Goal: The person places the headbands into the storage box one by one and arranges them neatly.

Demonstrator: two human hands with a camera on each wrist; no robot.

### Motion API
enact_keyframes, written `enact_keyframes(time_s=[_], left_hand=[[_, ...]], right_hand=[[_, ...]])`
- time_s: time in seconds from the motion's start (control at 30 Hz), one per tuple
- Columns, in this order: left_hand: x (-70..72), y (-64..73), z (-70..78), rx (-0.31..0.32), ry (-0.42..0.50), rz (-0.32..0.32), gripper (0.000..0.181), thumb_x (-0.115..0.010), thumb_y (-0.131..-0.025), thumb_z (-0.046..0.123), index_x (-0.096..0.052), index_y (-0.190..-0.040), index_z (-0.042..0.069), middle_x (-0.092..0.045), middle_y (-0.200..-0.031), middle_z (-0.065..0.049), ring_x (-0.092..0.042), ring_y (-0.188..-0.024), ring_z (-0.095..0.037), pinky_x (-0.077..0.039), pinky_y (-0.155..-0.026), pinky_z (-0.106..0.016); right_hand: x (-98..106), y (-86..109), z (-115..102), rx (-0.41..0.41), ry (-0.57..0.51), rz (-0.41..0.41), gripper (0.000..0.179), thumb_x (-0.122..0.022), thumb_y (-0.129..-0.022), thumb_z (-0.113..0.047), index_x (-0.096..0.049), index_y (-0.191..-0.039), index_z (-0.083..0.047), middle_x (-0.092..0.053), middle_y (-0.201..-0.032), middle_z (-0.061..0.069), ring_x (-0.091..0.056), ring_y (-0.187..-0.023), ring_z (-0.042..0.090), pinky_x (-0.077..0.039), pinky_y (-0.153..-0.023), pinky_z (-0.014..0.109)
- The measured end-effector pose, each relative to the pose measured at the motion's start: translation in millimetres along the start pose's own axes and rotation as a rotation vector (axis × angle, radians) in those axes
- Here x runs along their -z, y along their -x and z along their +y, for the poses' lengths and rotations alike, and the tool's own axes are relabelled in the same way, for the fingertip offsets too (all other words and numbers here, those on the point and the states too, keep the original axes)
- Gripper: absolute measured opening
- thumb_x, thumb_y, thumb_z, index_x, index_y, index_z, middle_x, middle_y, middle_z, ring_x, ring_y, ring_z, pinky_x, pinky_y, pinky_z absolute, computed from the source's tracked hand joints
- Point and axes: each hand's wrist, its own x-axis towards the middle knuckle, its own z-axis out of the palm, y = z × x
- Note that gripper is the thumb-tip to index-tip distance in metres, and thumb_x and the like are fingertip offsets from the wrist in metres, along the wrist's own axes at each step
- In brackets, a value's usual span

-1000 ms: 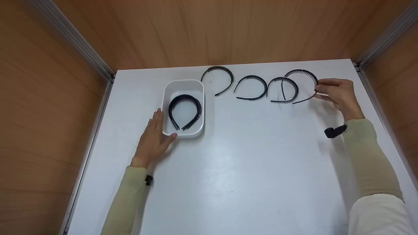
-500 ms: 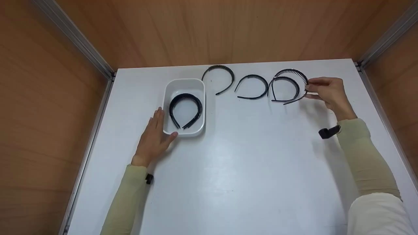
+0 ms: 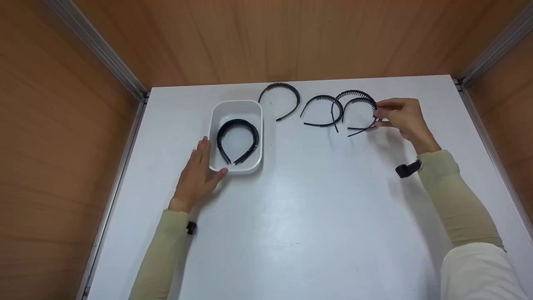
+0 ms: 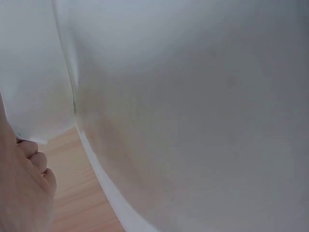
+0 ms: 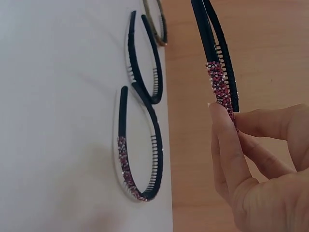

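Booth-type workstation; the wider premises cannot be identified. A white desk [image 3: 291, 233] is bounded by a wood-grain rear panel [image 3: 266, 37] across the top of the frame and matching side panels [image 3: 54, 146] at left and right; grey metal profiles [image 3: 101, 48] line the upper corners.

Left fingers [image 3: 201, 152] straight, thumb [image 3: 217, 178] spread, right fingers [image 5: 264, 122] pinching, arms [image 3: 456, 198] outstretched

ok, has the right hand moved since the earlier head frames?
Yes: the right hand moved left, away from the back-right corner of the white table, toward the white container.
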Motion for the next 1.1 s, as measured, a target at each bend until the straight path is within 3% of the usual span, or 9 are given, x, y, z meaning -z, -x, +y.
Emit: enact_keyframes(time_s=[0.33, 0.67, 1.1], left_hand=[[-0.9, -1.0, -1.2, -0.008, -0.010, 0.002, 0.100, -0.059, -0.104, 0.059, -0.011, -0.172, 0.003, -0.012, -0.180, -0.013, -0.013, -0.167, -0.031, -0.013, -0.138, -0.044], [3.5, -1.1, -0.6, -0.010, -0.084, -0.022, 0.101, -0.057, -0.105, 0.061, -0.011, -0.171, 0.000, -0.011, -0.180, -0.016, -0.011, -0.167, -0.032, -0.011, -0.138, -0.043], [5.9, -1.1, 1.3, -0.005, -0.108, -0.033, 0.101, -0.058, -0.104, 0.061, -0.011, -0.171, 0.001, -0.012, -0.180, -0.016, -0.011, -0.167, -0.031, -0.011, -0.138, -0.043]], right_hand=[[-16.5, 1.7, -7.1, 0.039, -0.024, -0.015, 0.040, -0.074, -0.097, -0.001, -0.066, -0.135, 0.009, -0.063, -0.114, 0.007, -0.073, -0.092, 0.009, -0.067, -0.086, 0.032], [-34.0, 2.3, -11.8, 0.066, -0.093, -0.058, 0.040, -0.073, -0.096, 0.003, -0.064, -0.134, 0.012, -0.061, -0.117, 0.012, -0.074, -0.094, 0.013, -0.067, -0.084, 0.031], [-78.7, 2.6, -7.4, 0.080, -0.119, -0.105, 0.034, -0.076, -0.095, 0.004, -0.069, -0.128, 0.010, -0.061, -0.116, 0.012, -0.073, -0.096, 0.016, -0.067, -0.084, 0.032]])
